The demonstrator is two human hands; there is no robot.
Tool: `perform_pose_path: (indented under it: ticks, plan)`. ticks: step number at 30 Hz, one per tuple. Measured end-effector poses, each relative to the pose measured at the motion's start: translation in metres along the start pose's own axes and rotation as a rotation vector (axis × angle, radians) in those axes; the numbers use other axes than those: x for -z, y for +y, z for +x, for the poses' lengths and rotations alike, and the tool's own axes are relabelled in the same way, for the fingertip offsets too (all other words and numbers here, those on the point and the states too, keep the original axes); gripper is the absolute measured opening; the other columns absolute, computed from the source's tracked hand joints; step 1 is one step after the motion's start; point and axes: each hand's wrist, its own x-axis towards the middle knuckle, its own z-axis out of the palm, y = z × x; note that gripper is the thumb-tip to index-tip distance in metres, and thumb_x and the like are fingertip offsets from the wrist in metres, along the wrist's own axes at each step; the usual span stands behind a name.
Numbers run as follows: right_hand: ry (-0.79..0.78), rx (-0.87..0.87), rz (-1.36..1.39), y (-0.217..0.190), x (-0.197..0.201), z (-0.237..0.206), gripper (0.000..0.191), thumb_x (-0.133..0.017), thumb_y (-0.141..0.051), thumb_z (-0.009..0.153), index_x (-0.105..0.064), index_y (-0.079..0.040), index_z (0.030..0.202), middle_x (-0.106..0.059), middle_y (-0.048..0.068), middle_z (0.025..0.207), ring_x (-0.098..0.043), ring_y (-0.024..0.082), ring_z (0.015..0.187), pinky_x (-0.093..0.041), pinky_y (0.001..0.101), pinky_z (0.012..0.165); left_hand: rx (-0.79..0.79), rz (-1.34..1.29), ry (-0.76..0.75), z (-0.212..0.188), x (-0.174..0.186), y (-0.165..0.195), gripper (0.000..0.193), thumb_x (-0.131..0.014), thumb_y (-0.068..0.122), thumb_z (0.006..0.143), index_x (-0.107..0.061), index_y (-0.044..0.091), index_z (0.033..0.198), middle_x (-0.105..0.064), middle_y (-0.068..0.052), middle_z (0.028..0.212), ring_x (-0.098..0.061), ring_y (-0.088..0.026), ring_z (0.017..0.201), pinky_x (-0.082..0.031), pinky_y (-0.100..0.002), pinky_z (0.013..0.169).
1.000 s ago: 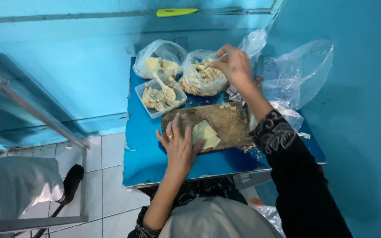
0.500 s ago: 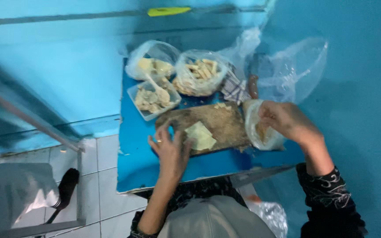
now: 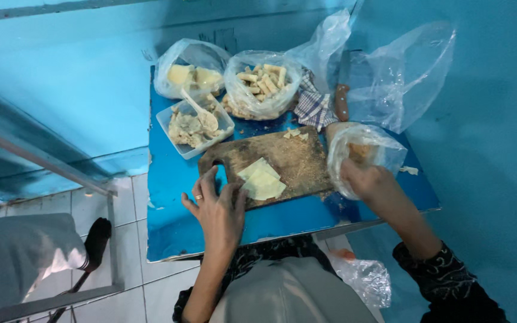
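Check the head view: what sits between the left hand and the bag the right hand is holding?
The wooden cutting board, with pale square wrappers stacked on its near left part. The left hand touches the board's near edge; the right hand grips the plastic bag beside it.

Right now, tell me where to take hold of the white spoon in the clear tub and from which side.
Take the white spoon by its handle, coming from the far left, above the clear tub. The handle slants up and clear of the food towards the tub's far rim, while the bowl end lies on the pale filling, so the handle is likely the free, clean part.
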Motion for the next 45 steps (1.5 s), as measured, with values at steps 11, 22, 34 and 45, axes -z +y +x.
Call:
perform_pose_path:
  ticks: [11,22,34,45]
  plan:
    - [0.271,-0.356,0.803,-0.065,-0.018,0.032,0.013,-0.075,-0.012,0.093,-0.066,-0.007,0.1,-0.074,0.007,0.095,-0.074,0.016,0.085,-0.063,0.0323,0.074,-0.01,-0.037,-0.028,-0.01,-0.026,0.002,0.014,-0.08,0.017,0.081,-0.07,0.009,0.087,-0.055,-0.013,0.136,-0.046,-0.038,0.131,-0.02,-0.077,0.107]
    - [0.315,0.141,0.202,-0.149,-0.051,0.056,0.022,-0.072,-0.01,0.084,-0.072,-0.007,0.105,-0.074,0.003,0.107,-0.065,0.026,0.101,-0.046,0.0439,0.083,-0.032,-0.031,-0.004,-0.014,-0.023,0.001,0.014,-0.078,0.015,0.081,-0.068,0.008,0.088,-0.059,-0.009,0.123,-0.054,-0.033,0.117,-0.026,-0.073,0.105]
    - [0.181,-0.17,0.273,-0.126,-0.04,0.053,0.021,-0.079,-0.021,0.083,-0.068,-0.009,0.095,-0.065,0.008,0.094,-0.062,0.031,0.092,-0.049,0.0441,0.077,-0.144,-0.342,0.022,-0.003,-0.024,0.003,0.012,-0.073,0.002,0.085,-0.066,0.004,0.095,-0.067,-0.013,0.099,-0.061,-0.036,0.096,-0.046,-0.045,0.088]
    - [0.145,-0.459,0.856,-0.132,-0.063,0.051,0.012,-0.072,-0.011,0.095,-0.071,-0.003,0.104,-0.075,0.006,0.082,-0.068,0.01,0.073,-0.054,0.0261,0.065,-0.239,-0.189,0.061,-0.005,-0.042,0.001,0.025,-0.068,0.006,0.091,-0.067,0.004,0.116,-0.068,-0.012,0.098,-0.062,-0.033,0.102,-0.042,-0.052,0.103]
